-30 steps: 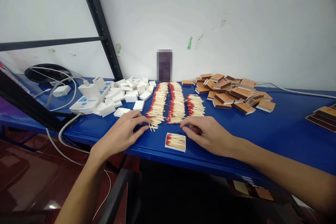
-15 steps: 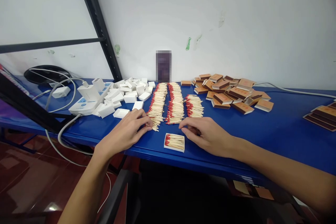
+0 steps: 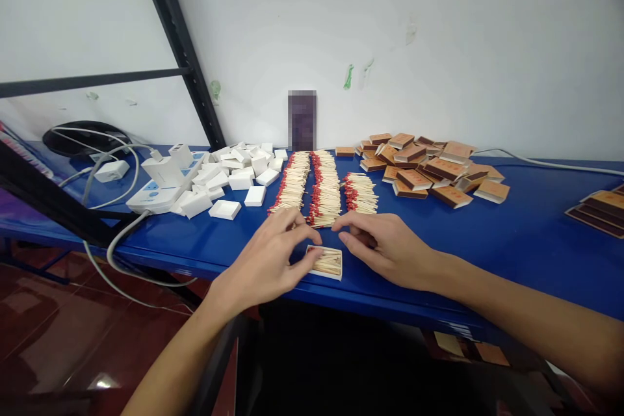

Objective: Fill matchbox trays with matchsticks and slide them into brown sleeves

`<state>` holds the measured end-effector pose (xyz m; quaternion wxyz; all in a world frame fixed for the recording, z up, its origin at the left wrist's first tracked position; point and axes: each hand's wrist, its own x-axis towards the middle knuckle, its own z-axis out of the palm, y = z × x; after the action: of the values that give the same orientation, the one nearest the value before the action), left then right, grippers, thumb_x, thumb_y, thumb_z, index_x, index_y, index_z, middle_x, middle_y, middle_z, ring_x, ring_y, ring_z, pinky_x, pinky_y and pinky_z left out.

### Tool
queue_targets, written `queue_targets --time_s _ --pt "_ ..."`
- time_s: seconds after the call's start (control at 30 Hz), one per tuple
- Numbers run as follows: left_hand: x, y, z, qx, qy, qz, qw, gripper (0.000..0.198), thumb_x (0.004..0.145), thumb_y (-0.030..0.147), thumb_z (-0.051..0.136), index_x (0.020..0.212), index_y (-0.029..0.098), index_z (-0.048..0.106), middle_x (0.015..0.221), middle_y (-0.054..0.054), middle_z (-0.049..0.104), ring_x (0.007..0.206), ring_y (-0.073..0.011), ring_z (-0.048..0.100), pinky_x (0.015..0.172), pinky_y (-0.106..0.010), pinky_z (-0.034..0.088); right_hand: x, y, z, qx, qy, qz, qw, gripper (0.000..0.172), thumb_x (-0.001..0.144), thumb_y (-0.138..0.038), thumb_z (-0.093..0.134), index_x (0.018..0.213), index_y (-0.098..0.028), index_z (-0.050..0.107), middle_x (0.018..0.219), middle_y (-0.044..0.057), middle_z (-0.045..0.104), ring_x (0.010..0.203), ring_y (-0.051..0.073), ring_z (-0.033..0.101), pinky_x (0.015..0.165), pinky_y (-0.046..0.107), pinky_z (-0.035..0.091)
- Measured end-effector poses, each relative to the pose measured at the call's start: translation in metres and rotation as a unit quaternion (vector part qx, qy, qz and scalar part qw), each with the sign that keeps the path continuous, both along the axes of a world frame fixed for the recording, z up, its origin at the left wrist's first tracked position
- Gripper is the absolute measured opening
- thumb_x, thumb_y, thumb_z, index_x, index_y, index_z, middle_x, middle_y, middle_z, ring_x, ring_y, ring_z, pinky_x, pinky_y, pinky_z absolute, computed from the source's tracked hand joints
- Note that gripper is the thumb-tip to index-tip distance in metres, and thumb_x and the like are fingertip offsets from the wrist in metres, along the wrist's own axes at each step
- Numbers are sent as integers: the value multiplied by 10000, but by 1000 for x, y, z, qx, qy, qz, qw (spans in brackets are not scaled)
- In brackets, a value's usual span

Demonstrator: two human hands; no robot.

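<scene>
A white matchbox tray with red-tipped matches in it sits near the table's front edge. Over its left end reaches my left hand, thumb and index finger apart and nothing visible between them. My right hand rests on the table just right of the tray, loosely curled, with a small gap between thumb and index finger. Behind both hands lie three rows of loose matches: a left row, a middle row and a shorter right row. The left hand partly hides the left row's near end.
White empty trays are heaped at the left beside a power strip with chargers and cables. Brown matchbox sleeves pile up at the back right; more sleeves lie at the right edge. A black rack post stands left.
My left hand has moved right, from the near end of the left match row to over the tray, and its thumb and index finger have spread. My right hand has barely moved.
</scene>
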<state>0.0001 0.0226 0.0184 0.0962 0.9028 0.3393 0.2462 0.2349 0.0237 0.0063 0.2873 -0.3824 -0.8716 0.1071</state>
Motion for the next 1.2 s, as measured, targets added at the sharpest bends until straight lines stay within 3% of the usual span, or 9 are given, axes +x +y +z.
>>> queue_targets --time_s 0.17,0.33,0.57,0.73,0.9,1.07,1.2 --pt "-32 14 1 32 25 53 998 156 974 290 529 1056 231 648 980 -22 576 956 -186 542 880 -352 431 -1 0 2 -6 -6 2 1000 186 963 -248 460 1019 -172 620 619 -40 552 518 116 462 555 239 359" --pt "-50 21 1 36 85 58 994 177 976 330 531 1038 240 671 1013 -34 561 975 -204 519 883 -375 428 -2 2 1 -10 -17 3 1000 196 961 -251 456 1010 -165 624 617 -38 547 511 114 450 548 241 355" --pt "-44 23 2 12 82 47 995 192 989 294 490 980 229 670 1026 -49 569 984 -216 514 889 -386 428 -2 2 2 -18 -26 -5 999 203 965 -257 450 1021 -173 626 618 -35 555 514 119 459 548 242 359" --pt "-20 5 3 7 -3 32 999 112 957 244 529 923 218 632 956 -35 566 953 -201 526 854 -350 437 -2 1 2 -15 -26 -2 1000 198 967 -263 449 1021 -178 619 613 -32 567 508 120 464 544 243 359" --pt "-3 -4 0 -20 -1 -2 1000 89 937 256 561 953 220 641 923 -27 559 911 -184 548 808 -316 447 -2 0 3 -19 -21 -3 1000 190 969 -262 451 1008 -182 619 609 -37 558 519 123 464 547 245 358" --pt "-33 5 1 2 10 72 997 160 972 313 512 958 221 643 927 -22 617 888 -188 570 791 -318 437 0 -2 4 5 -1 29 1000 175 963 -235 462 999 -167 619 638 -29 552 555 125 489 568 254 378" --pt "-52 11 -1 6 56 119 991 182 941 386 561 947 224 644 908 -23 613 866 -204 566 773 -334 430 -1 -7 6 23 15 93 995 150 930 -229 523 1031 -171 618 880 49 615 770 162 565 693 284 450"
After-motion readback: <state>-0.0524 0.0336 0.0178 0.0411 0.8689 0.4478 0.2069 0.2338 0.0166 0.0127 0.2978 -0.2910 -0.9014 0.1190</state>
